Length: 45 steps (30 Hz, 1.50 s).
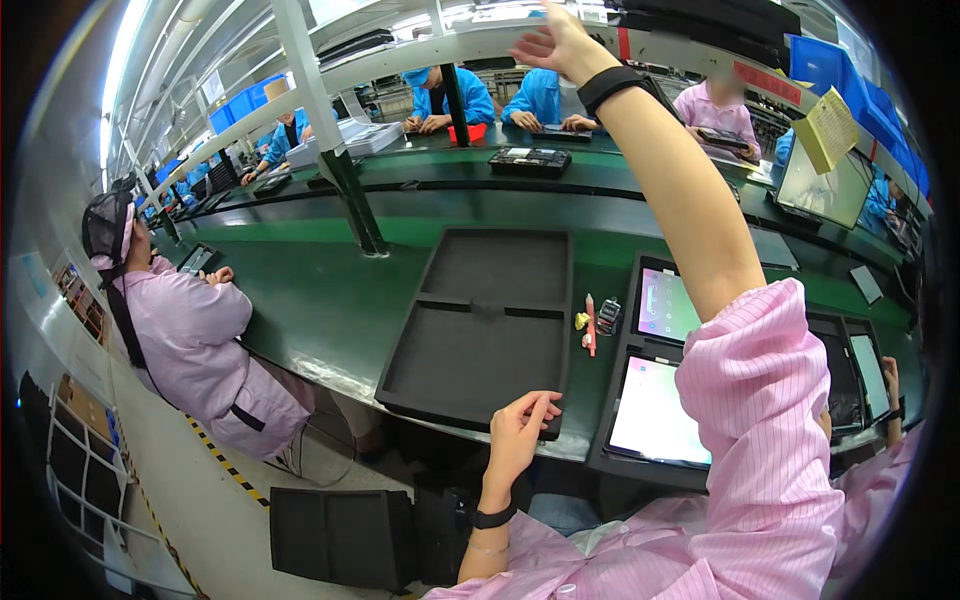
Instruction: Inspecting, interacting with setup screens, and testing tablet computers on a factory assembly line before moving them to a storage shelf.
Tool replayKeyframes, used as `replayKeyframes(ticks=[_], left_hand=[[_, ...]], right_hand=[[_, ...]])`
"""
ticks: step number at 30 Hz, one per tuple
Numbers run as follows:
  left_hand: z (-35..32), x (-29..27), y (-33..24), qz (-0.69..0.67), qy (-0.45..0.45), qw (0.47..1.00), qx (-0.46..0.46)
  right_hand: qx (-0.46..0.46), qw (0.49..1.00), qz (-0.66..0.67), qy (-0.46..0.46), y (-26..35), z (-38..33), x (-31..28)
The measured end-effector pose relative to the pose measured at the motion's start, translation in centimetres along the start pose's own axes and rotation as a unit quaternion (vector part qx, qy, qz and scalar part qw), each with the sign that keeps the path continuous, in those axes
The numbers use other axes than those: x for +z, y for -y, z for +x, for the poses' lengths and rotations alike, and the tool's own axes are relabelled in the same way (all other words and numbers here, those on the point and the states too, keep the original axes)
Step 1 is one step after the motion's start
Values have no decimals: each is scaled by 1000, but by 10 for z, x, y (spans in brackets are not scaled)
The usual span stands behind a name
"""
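My right hand point(556, 45) is raised high at the top of the view, in front of the overhead shelf rail, with its fingers apart and nothing visible in it. My left hand point(520, 432) is at the bench's front edge, by the near right corner of a black foam tray point(468, 352); its fingers are loosely bent and hold nothing I can see. That tray has two bare compartments. To its right lie a pink pen point(590, 325), a small yellow piece point(581, 321) and a small dark object point(608, 315). Two lit tablets point(655, 410) sit in another black tray point(610, 440), partly behind my right sleeve.
A green bench point(300, 300) runs across, with a metal post point(345, 190) rising from it. A person in pink point(195, 315) works at left. Black trays point(340, 535) stand below the bench. Blue bins point(845, 85) and a monitor point(825, 180) are at right.
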<state>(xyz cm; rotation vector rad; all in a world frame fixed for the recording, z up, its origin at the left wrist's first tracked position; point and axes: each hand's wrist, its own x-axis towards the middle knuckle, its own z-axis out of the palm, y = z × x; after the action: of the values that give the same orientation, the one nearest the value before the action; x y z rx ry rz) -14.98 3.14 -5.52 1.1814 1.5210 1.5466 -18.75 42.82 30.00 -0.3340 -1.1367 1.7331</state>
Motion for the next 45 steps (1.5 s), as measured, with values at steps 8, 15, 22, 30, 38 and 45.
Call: replayKeyframes(ticks=[8,15,22,30,38,45], left_hand=[[-18,33,-10,25,-19,999,42],[-52,81,10,167,14,944,285],[-156,25,77,262,-14,943,206],[-273,-17,218,468,40,858,-209],[-260,-41,223,431,75,865,-245],[-277,-50,225,361,126,883,-273]], right_hand=[[-34,945,-155,285,-35,-122,19],[294,403,-800,332,2,-254,-180],[140,341,-919,-140,69,-232,-472],[245,488,-760,-354,14,-199,-685],[237,541,-759,-274,35,-172,-689],[257,529,-736,-337,30,-170,-654]])
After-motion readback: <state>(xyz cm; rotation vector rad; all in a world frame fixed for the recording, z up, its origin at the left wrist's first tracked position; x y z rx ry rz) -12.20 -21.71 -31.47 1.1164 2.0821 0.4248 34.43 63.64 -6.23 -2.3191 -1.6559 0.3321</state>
